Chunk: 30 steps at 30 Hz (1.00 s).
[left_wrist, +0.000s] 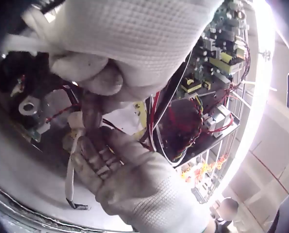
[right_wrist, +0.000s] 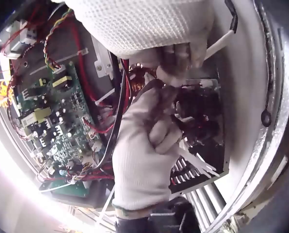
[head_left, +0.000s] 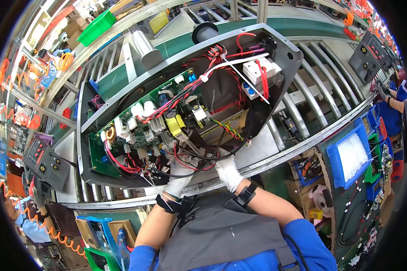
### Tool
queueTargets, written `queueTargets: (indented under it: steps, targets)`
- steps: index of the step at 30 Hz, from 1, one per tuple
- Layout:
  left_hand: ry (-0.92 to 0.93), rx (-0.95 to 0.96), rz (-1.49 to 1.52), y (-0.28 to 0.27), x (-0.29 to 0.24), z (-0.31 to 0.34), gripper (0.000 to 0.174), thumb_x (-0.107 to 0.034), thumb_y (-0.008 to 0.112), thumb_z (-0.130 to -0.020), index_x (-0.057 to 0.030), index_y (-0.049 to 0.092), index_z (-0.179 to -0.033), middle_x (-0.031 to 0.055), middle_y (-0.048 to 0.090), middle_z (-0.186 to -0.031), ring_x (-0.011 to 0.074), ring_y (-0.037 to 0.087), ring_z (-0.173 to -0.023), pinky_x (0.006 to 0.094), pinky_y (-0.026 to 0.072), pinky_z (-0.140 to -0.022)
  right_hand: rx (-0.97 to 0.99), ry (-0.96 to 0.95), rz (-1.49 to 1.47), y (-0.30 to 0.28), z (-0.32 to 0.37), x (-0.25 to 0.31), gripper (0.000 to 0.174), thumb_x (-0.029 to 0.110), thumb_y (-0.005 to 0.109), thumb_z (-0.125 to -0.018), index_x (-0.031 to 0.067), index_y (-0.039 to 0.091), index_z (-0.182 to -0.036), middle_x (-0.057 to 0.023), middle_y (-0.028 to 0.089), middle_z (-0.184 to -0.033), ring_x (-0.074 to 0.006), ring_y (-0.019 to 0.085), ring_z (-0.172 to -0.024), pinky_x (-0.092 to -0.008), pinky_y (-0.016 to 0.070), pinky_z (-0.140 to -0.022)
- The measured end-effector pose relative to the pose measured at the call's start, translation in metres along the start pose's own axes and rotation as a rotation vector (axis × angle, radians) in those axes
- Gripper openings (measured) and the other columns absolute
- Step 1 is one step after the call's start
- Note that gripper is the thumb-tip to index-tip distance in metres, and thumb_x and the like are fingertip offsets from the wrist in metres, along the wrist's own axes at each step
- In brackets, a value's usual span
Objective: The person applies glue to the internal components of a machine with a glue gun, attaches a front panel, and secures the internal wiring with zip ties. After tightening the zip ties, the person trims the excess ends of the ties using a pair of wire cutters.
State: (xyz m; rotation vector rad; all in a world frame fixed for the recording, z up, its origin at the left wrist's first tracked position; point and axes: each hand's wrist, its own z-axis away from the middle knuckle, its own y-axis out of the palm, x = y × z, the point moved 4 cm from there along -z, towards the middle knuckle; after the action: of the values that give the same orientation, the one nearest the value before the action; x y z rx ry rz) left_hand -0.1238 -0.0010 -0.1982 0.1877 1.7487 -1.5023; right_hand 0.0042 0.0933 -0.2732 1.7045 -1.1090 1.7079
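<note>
Both hands wear white gloves and meet fingertip to fingertip at the near edge of an open dark metal housing. The left hand has its fingers curled around several white cable ties, whose tails fan out past the glove. Close against it, the right hand has bent fingers pinching a white strip with a dark end. Red and black wires run beside the fingertips, next to a copper coil. The exact pinch point is mostly hidden by the gloves. A green circuit board fills the housing's left part.
The housing lies on a roller conveyor with a metal front rail. A blue bin of white strips stands at the right, near other parts bins. Control panels lie on the left. Other people work at both sides.
</note>
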Motion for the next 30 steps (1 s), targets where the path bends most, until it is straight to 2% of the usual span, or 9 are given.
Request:
queueTargets:
  steps: [3, 5, 8, 10, 12, 14, 17, 19, 30]
  targets:
    - [0.034, 0.101, 0.118, -0.004, 0.009, -0.005, 0.026, -0.016, 0.057, -0.089, 0.0012, 0.057, -0.109, 0.0103, 0.065, -0.102, 0.0250, 0.062, -0.095, 0.0348, 0.0488, -0.083, 0.008, -0.069, -0.018, -0.009, 0.005, 0.025, 0.019, 0.004, 0.053, -0.080, 0.0045, 0.063, -0.096, -0.0133, 0.065, -0.088, -0.0286, 0.062, -0.081, -0.0367, 0.0479, -0.073]
    - [0.095, 0.218, 0.199, -0.008, -0.001, -0.009, 0.025, -0.017, 0.057, -0.089, 0.0016, 0.060, -0.106, 0.0101, 0.066, -0.102, 0.0249, 0.062, -0.094, 0.0351, 0.0487, -0.084, 0.182, 0.030, 0.016, -0.009, 0.013, 0.007, 0.014, 0.006, 0.052, -0.087, 0.0046, 0.062, -0.096, -0.0084, 0.063, -0.081, -0.0177, 0.060, -0.072, -0.0311, 0.0466, -0.060]
    - [-0.076, 0.324, 0.320, -0.013, -0.009, -0.009, 0.023, -0.017, 0.055, -0.090, 0.0006, 0.064, -0.100, 0.0116, 0.067, -0.099, 0.0253, 0.063, -0.092, 0.0354, 0.0487, -0.082, 0.115, 0.057, 0.028, -0.022, 0.011, 0.051, 0.012, 0.005, 0.053, -0.090, 0.0034, 0.063, -0.096, -0.0021, 0.059, -0.074, -0.0076, 0.052, -0.061, -0.0249, 0.0394, -0.049]
    - [0.203, 0.196, 0.140, -0.008, -0.006, -0.011, 0.022, -0.020, 0.056, -0.089, -0.0024, 0.067, -0.096, 0.0114, 0.068, -0.095, 0.0274, 0.062, -0.088, 0.0376, 0.0477, -0.081, 0.093, 0.060, -0.140, -0.017, 0.008, 0.042, 0.010, 0.004, 0.055, -0.089, 0.0018, 0.063, -0.094, -0.0008, 0.058, -0.071, -0.0072, 0.049, -0.057, -0.0245, 0.0374, -0.048]
    - [0.165, 0.242, -0.047, -0.006, -0.006, -0.011, 0.023, -0.019, 0.055, -0.089, -0.0032, 0.067, -0.101, 0.0121, 0.068, -0.099, 0.0265, 0.063, -0.092, 0.0356, 0.0482, -0.082, 0.065, 0.066, -0.309, -0.021, 0.007, 0.038, 0.008, 0.004, 0.058, -0.087, 0.0003, 0.064, -0.092, 0.0006, 0.057, -0.067, -0.0068, 0.046, -0.053, -0.0241, 0.0355, -0.046]
    - [0.121, 0.295, -0.235, -0.001, 0.000, -0.008, 0.025, -0.018, 0.054, -0.089, -0.0041, 0.066, -0.106, 0.0128, 0.068, -0.102, 0.0256, 0.063, -0.095, 0.0335, 0.0487, -0.083, 0.143, 0.584, -0.621, -0.028, 0.013, 0.046, 0.008, 0.007, 0.062, -0.086, -0.0016, 0.064, -0.088, 0.0006, 0.054, -0.062, -0.0071, 0.043, -0.050, -0.0248, 0.0341, -0.046]
    - [0.173, 0.205, 0.192, 0.001, 0.006, -0.004, 0.026, -0.020, 0.055, -0.089, -0.0051, 0.067, -0.106, 0.0123, 0.068, -0.102, 0.0266, 0.063, -0.095, 0.0340, 0.0484, -0.084, 0.184, 0.252, -0.497, -0.024, 0.015, 0.031, 0.010, 0.009, 0.062, -0.088, -0.0014, 0.064, -0.085, 0.0032, 0.053, -0.062, -0.0055, 0.041, -0.051, -0.0250, 0.0325, -0.046]
    - [0.401, 0.112, 0.114, -0.006, -0.007, 0.000, 0.026, -0.022, 0.055, -0.089, -0.0052, 0.067, -0.104, 0.0129, 0.067, -0.099, 0.0281, 0.063, -0.094, 0.0355, 0.0482, -0.083, 0.205, 0.321, -0.381, -0.019, 0.017, 0.023, 0.011, 0.009, 0.063, -0.088, -0.0008, 0.065, -0.084, 0.0048, 0.052, -0.062, -0.0045, 0.040, -0.052, -0.0245, 0.0316, -0.046]
    - [0.245, 0.202, 0.084, -0.007, -0.009, -0.001, 0.023, -0.019, 0.055, -0.087, -0.0042, 0.067, -0.099, 0.0125, 0.067, -0.101, 0.0286, 0.062, -0.096, 0.0377, 0.0483, -0.083, 0.152, 0.409, -0.552, -0.013, 0.023, 0.034, 0.010, 0.012, 0.068, -0.086, 0.0028, 0.067, -0.083, 0.0069, 0.054, -0.069, -0.0015, 0.040, -0.057, -0.0221, 0.0300, -0.047]
